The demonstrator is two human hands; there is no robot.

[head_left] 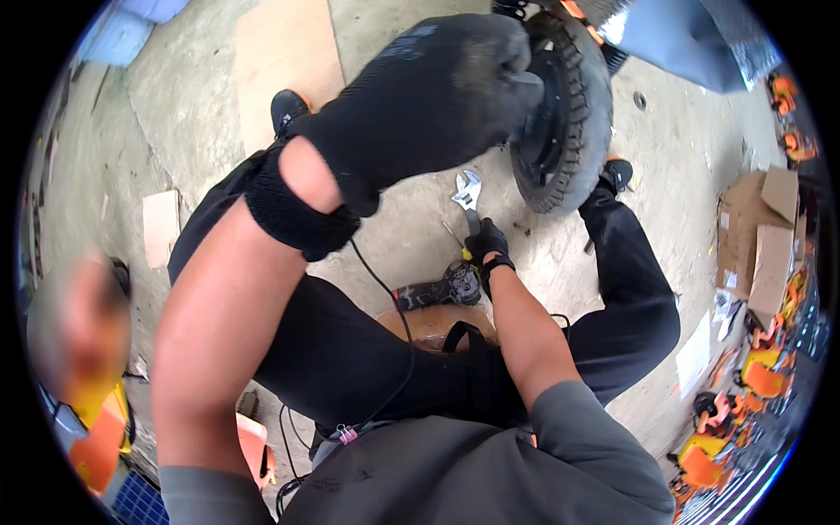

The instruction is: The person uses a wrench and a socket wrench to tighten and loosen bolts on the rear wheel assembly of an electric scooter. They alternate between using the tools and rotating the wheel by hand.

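My left hand, in a black glove, is raised in front of me at the hub of a wheel with a knobbly black tyre. Its fingers are curled in at the hub; whatever they pinch there is hidden. Lower down, my gloved right hand is closed round the handle of a silver adjustable wrench, its jaws pointing away from me over the floor. Beside that hand lie a thin screwdriver and a dark cordless power tool, close to the brown taped seat between my legs.
A cardboard sheet lies on the concrete floor ahead. To the right stand an open cardboard box and several orange and yellow machine parts. A dark panel is beyond the wheel. Another person is at far left.
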